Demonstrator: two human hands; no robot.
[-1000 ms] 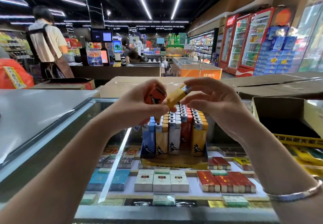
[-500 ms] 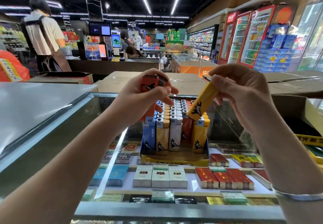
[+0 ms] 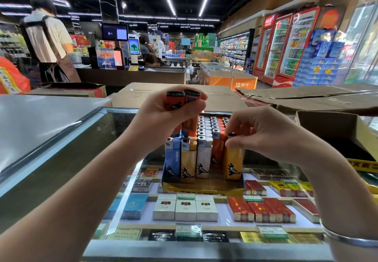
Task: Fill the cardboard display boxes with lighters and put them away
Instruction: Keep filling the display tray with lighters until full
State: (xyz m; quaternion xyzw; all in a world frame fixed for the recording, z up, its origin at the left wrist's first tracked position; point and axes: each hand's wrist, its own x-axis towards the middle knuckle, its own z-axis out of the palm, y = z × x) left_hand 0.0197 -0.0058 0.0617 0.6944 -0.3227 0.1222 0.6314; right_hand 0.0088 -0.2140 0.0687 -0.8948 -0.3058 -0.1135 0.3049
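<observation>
The box (image 3: 202,188) stands on the glass bench (image 3: 131,159), nearly full. At its front right corner, the right hand (image 3: 263,132) pinches a yellow lighter (image 3: 233,161) by its top, likely seating it. Above the box's left side, the left hand (image 3: 163,116) grips two red lighters (image 3: 182,100), probably next.
</observation>
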